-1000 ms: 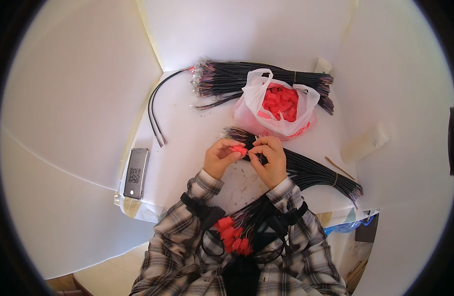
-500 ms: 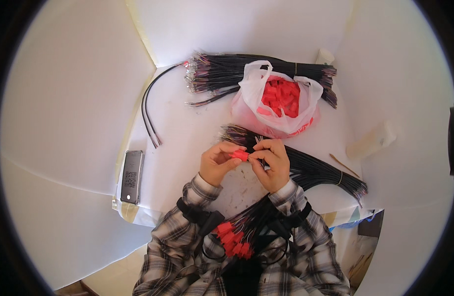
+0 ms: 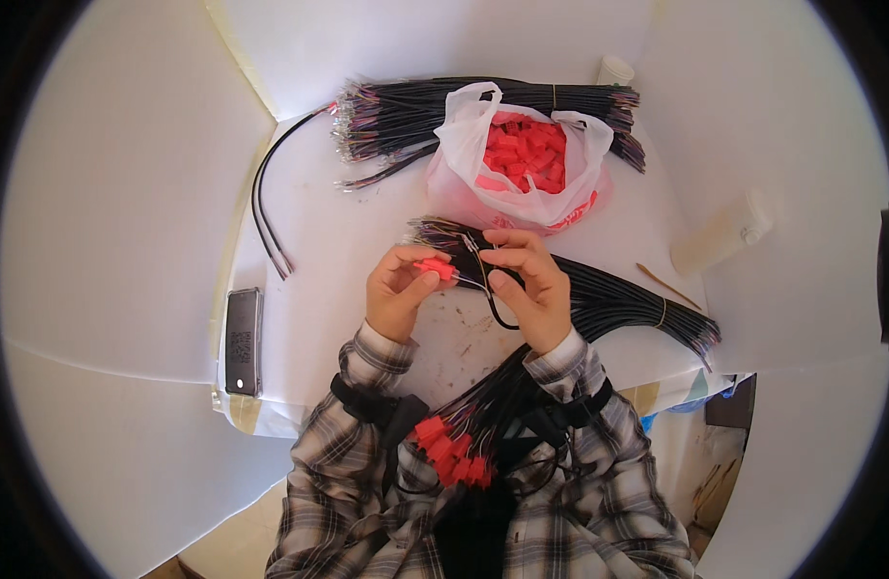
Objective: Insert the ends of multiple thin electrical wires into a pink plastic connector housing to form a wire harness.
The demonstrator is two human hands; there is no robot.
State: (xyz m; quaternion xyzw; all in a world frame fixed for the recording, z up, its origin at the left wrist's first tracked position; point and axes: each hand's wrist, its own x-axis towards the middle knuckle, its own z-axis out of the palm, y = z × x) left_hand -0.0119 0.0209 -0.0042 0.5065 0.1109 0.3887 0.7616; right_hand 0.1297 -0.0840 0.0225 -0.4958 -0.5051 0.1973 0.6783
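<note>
My left hand (image 3: 396,294) is closed, pinching a red plastic connector housing (image 3: 437,269) between thumb and fingers. A pale wire leads from the housing's right side to a thin black cable (image 3: 495,307), which loops down and passes under my right hand. My right hand (image 3: 531,289) is beside it, thumb and fingers apart around the cable's loose wire ends. Those wire ends, with metal terminals (image 3: 471,243), stand up near its fingertips. Behind both hands lies a bundle of black cables (image 3: 609,299), tied near its right end.
A white plastic bag (image 3: 464,188) full of red housings (image 3: 527,150) stands before a larger cable bundle (image 3: 396,121). Cables with red housings (image 3: 449,454) lie against my body. A phone (image 3: 243,343), a separate cable (image 3: 261,193), a thin brown stick (image 3: 668,287) and a translucent cup (image 3: 724,236) are around.
My right hand's fingers have come off the red housing and spread apart to the right. My left hand still holds the housing. The view has shifted slightly.
</note>
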